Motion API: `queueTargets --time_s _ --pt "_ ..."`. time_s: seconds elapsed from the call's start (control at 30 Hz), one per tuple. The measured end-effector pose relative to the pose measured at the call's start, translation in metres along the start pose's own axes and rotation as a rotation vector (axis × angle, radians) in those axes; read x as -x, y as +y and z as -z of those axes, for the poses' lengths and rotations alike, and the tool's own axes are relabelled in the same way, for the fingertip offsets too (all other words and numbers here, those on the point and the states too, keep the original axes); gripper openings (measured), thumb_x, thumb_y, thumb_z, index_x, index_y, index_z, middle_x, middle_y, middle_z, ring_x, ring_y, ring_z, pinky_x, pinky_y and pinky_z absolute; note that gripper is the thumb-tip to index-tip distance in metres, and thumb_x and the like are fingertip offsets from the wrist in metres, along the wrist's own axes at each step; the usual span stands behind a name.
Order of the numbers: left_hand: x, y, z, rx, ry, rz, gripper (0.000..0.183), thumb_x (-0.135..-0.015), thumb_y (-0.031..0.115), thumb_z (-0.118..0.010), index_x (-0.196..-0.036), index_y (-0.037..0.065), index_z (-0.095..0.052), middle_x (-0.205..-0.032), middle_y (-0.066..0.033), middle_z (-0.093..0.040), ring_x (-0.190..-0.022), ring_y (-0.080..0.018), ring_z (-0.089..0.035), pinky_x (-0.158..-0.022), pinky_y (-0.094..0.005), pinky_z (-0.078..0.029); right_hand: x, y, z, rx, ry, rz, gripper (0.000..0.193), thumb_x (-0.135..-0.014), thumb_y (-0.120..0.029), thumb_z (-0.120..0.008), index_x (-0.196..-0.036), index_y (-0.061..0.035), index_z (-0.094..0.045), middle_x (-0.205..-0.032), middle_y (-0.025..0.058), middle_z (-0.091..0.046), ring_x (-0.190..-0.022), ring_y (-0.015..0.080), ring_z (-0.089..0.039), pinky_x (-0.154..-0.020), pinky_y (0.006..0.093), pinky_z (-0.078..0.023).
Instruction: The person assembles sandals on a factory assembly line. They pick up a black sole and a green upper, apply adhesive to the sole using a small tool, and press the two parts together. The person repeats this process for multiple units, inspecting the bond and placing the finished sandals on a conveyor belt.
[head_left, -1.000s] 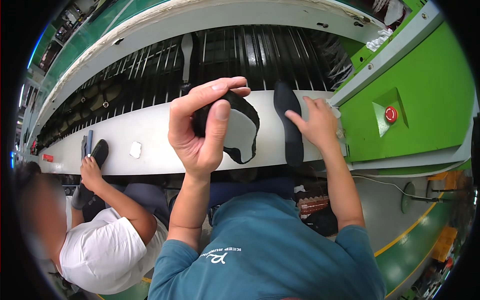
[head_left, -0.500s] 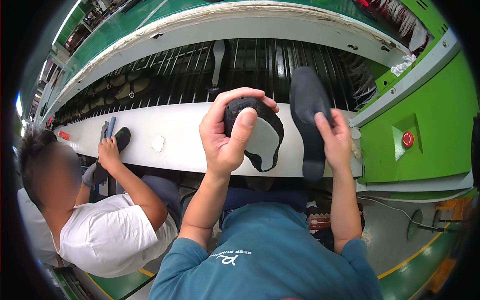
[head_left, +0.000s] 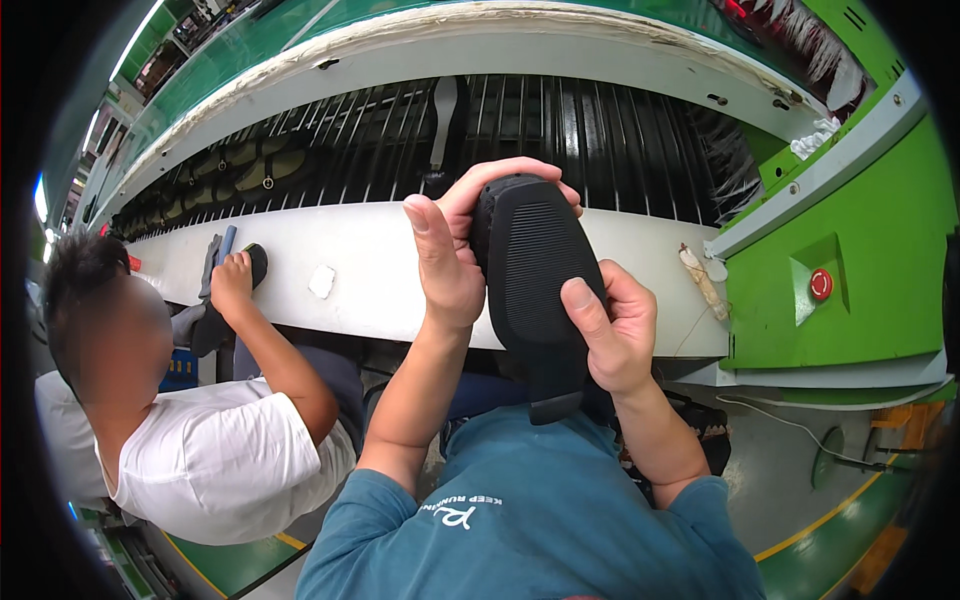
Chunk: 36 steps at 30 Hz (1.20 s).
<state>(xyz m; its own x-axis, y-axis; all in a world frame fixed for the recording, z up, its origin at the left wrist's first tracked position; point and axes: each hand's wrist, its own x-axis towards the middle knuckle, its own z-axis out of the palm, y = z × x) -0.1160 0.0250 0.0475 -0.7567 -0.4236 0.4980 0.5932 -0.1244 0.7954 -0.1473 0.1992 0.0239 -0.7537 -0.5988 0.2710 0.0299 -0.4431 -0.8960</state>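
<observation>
**Ana:** Fingers point(head_left: 505, 172) of the left hand point(head_left: 450, 255) curl over the toe end of the black shoe sole point(head_left: 535, 275), thumb flat along its left edge; the right hand point(head_left: 615, 335) pinches the narrow heel end, thumb on the ribbed tread, the rest wrapped behind.

**Ben:** So the sole sits where?

**Ana:** Up in the air between both hands, tread facing the camera, just above the near edge of the white desk point(head_left: 370, 290), not touching it.

**Ben:** Which step is that, to your eye?

**Ana:** I'd say pressing or fitting the sole onto whatever is behind it; something dark shows under the toe, but I can't tell what it is. A next move would call for firm, even pressure from toe to heel, with both grips kept steady.

**Ben:** Anything in the way?

**Ana:** Not much. A small white scrap point(head_left: 321, 281) lies on the desk to the left, a pale stick-like piece point(head_left: 699, 283) to the right. Behind runs the black slatted conveyor point(head_left: 620, 135). A co-worker in a white shirt point(head_left: 215, 455) sits left, hand point(head_left: 232, 280) on another dark sole point(head_left: 257, 262), well apart. A red button point(head_left: 820, 284) sits on the green machine housing point(head_left: 860, 230)
</observation>
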Motion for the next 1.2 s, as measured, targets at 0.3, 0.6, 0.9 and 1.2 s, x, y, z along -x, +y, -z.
queueTargets --time_s 0.3,0.6,0.9,1.2 --pt "-0.001 -0.003 0.003 0.096 0.022 -0.006 0.120 -0.104 0.092 -0.016 -0.127 -0.014 -0.068 -0.103 -0.0247 -0.077 -0.095 -0.0358 -0.079 -0.087 -0.0478 -0.067 -0.003 0.006 0.000 0.048 -0.035 0.023 0.022 -0.110 -0.020 -0.077 -0.097 -0.0018 -0.071 -0.082 -0.0049 -0.067 -0.072 0.0006 -0.055 -0.063 0.0204 -0.043" --pt "-0.001 -0.003 0.005 0.120 0.027 -0.007 0.122 -0.104 0.092 -0.015 -0.127 -0.015 -0.068 -0.103 -0.0253 -0.077 -0.095 -0.0369 -0.078 -0.090 -0.0500 -0.065 -0.005 0.007 0.001 0.118 -0.037 0.052 0.023 -0.108 -0.019 -0.079 -0.095 -0.0017 -0.071 -0.078 -0.0054 -0.065 -0.069 0.0007 -0.053 -0.061 0.0212 -0.042" --pt "0.001 -0.002 0.005 0.140 0.012 -0.011 0.121 -0.105 0.090 -0.013 -0.128 -0.016 -0.067 -0.105 -0.0266 -0.077 -0.097 -0.0377 -0.077 -0.092 -0.0504 -0.064 -0.005 0.009 0.001 0.123 -0.026 0.056 0.024 -0.108 -0.019 -0.079 -0.092 -0.0026 -0.071 -0.075 -0.0068 -0.062 -0.067 0.0000 -0.050 -0.059 0.0211 -0.039" --pt "0.003 -0.003 0.006 0.146 0.007 -0.002 0.108 -0.110 0.078 -0.015 -0.129 -0.016 -0.066 -0.107 -0.0276 -0.077 -0.100 -0.0389 -0.077 -0.094 -0.0511 -0.064 -0.003 0.011 0.002 0.143 -0.019 0.057 0.025 -0.107 -0.020 -0.079 -0.092 -0.0024 -0.071 -0.073 -0.0069 -0.062 -0.066 0.0002 -0.050 -0.057 0.0214 -0.038"
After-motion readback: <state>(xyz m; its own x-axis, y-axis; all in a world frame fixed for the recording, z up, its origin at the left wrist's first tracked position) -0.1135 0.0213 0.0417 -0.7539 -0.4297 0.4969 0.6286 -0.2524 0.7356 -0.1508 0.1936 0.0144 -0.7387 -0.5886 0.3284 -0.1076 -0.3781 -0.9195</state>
